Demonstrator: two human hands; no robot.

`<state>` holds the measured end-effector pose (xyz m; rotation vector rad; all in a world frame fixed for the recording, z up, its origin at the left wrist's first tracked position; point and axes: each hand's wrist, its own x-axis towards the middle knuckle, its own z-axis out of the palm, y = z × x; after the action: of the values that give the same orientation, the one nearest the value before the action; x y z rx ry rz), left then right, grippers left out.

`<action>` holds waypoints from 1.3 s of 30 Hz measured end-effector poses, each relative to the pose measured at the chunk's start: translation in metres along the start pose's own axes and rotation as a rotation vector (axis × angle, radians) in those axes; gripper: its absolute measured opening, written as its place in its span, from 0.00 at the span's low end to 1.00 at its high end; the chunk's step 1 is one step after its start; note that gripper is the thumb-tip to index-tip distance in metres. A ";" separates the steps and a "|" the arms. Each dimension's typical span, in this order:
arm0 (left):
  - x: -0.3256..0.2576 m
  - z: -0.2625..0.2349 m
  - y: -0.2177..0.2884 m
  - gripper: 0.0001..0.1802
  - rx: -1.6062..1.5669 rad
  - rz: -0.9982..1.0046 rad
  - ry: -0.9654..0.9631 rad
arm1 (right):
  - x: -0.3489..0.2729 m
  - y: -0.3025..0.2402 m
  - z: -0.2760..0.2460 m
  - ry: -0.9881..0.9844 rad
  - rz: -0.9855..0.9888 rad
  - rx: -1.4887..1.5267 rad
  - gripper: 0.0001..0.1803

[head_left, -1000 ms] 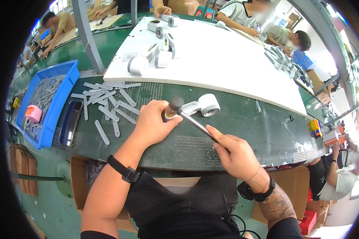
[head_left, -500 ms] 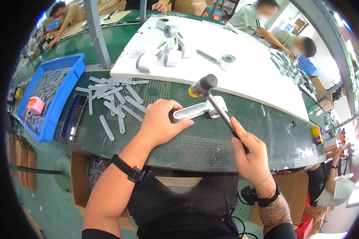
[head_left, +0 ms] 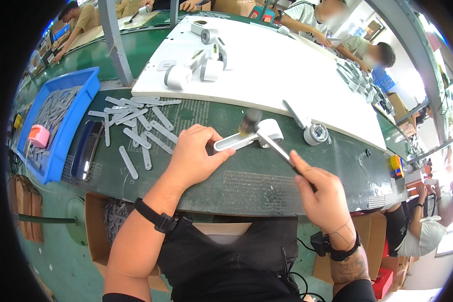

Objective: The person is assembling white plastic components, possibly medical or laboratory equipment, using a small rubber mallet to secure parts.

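Observation:
My left hand (head_left: 195, 151) is closed around the near end of a white plastic arm part (head_left: 236, 142), which has a long slot and a thick rounded far end. It rests on the green bench. In my right hand (head_left: 323, 196) is the handle of a mallet (head_left: 282, 151). The mallet's dark head, blurred by motion, is over the middle of the part; contact cannot be told. To the right of it lies a white round housing (head_left: 315, 134) with a grey strip sticking out. Loose grey strips (head_left: 129, 162) are scattered left of my left hand.
A blue tray (head_left: 93, 83) of grey strips, holding a pink object (head_left: 38, 136), stands at the left beside a dark glossy case (head_left: 89, 151). Several white parts (head_left: 178, 77) sit on the white board (head_left: 267, 60). A metal post (head_left: 114, 45) rises behind. Co-workers are across the bench.
The mallet head has come down toward the white arm part. The round housing with its grey strip has moved off the white board, toward me and right, onto the green bench.

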<state>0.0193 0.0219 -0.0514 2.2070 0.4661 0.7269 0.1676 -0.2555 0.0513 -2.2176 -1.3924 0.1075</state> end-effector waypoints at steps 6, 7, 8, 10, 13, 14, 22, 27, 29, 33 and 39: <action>-0.001 0.002 0.001 0.18 0.023 -0.004 0.001 | -0.005 0.010 0.024 0.043 -0.011 0.031 0.32; -0.002 0.002 0.001 0.18 0.018 -0.042 0.004 | -0.004 0.006 0.023 -0.018 0.032 0.007 0.32; -0.002 0.001 0.001 0.18 0.014 -0.080 0.006 | -0.005 -0.001 0.022 0.025 0.031 0.059 0.33; 0.001 0.001 0.002 0.18 0.005 -0.049 0.005 | -0.011 0.001 0.037 0.078 -0.027 0.096 0.32; 0.003 -0.001 0.005 0.17 -0.015 -0.091 -0.034 | -0.015 -0.006 0.042 0.035 -0.036 0.115 0.30; 0.002 -0.002 0.006 0.16 -0.034 -0.160 -0.076 | -0.018 -0.006 0.039 0.040 -0.045 0.087 0.30; -0.018 0.002 0.015 0.18 0.100 0.328 0.140 | -0.055 0.113 0.003 0.509 0.019 -0.116 0.29; -0.016 0.002 0.017 0.18 0.160 0.409 0.199 | -0.092 0.185 -0.012 0.581 0.180 -0.294 0.30; -0.014 0.003 0.022 0.16 0.070 0.305 0.198 | -0.099 0.197 -0.008 0.599 0.176 -0.321 0.30; 0.013 0.004 0.014 0.13 -0.095 0.000 0.160 | -0.096 0.192 -0.008 0.617 0.209 -0.381 0.29; 0.137 0.065 0.037 0.22 -0.614 -0.111 0.054 | -0.093 0.196 -0.004 0.664 0.185 -0.339 0.29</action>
<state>0.1696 0.0345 -0.0109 1.5795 0.3314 0.7504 0.2858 -0.4036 -0.0543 -2.3220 -0.8781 -0.7824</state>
